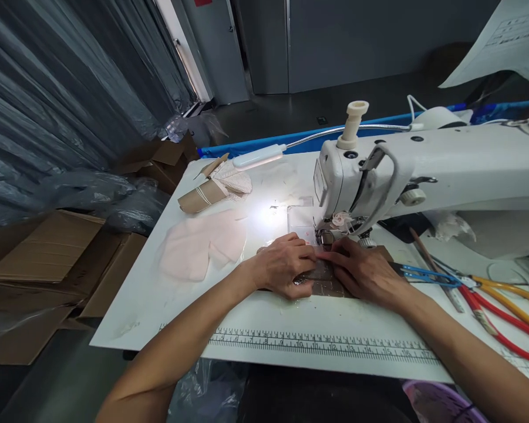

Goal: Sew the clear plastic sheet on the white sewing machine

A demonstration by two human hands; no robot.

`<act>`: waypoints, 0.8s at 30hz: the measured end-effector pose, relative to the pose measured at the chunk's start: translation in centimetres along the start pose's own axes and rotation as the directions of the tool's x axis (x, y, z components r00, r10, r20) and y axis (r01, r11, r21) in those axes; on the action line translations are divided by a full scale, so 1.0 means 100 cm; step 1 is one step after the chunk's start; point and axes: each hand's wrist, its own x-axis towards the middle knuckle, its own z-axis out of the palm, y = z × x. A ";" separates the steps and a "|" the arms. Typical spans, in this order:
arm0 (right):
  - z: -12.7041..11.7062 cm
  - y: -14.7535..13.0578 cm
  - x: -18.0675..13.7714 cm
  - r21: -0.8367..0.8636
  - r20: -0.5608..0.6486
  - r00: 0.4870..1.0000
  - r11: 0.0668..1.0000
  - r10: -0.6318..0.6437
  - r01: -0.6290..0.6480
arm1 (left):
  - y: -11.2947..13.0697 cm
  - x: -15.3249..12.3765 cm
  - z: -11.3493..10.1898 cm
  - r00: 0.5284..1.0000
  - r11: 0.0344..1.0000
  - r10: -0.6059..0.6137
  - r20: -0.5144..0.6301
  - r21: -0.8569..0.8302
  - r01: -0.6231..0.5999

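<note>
- Head camera looks down on a white sewing table (pixel 264 320), with both of my bare hands flat in front of the needle area of a white sewing machine (pixel 423 170).
- Left hand (pixel 286 264) lies palm down, fingers spread a little and pointing right and away from me, pressing on a brown fabric piece (pixel 323 281); nothing is clasped, it only presses.
- Right hand (pixel 363 271) also lies palm down on that fabric, fingers stretched left and forward until the tips nearly meet my left fingertips just below the presser foot (pixel 326 237); it too is flat and pinching nothing that I can see.
- Most of the brown fabric piece is hidden under my hands. What shows lies flat on the table between and under them, its far end right at the presser foot. It seems to run from near me away toward the needle, but I cannot tell its long axis for sure.
- A lamp (pixel 259 158) on a flexible neck throws a bright patch on the table just left of the machine head.
- To the left, well apart from my hands, lies a stack of pale pink fabric pieces (pixel 202 247), and beyond it a brown roll tied with string (pixel 202 197).
- On my right, near the wrist, lie blue-handled snips (pixel 427 275), then scissors with red and yellow handles (pixel 506 308).
- A printed ruler scale (pixel 317 342) runs along the near edge of the table.
- Cardboard boxes (pixel 48 258) stand on the floor to the left.
</note>
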 end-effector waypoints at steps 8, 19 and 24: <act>-0.002 -0.002 0.000 -0.019 -0.029 1.000 1.000 0.004 -0.005 | 0.003 -0.001 -0.001 0.997 0.995 -0.061 0.056 0.078 0.057; -0.002 -0.002 -0.002 -0.024 -0.055 0.998 1.000 -0.009 0.008 | 0.001 -0.002 0.000 0.990 0.992 -0.125 0.058 0.039 0.123; -0.001 -0.003 -0.002 -0.007 -0.044 0.998 0.999 0.033 -0.033 | -0.001 -0.001 -0.002 0.985 0.986 -0.163 0.061 0.050 0.160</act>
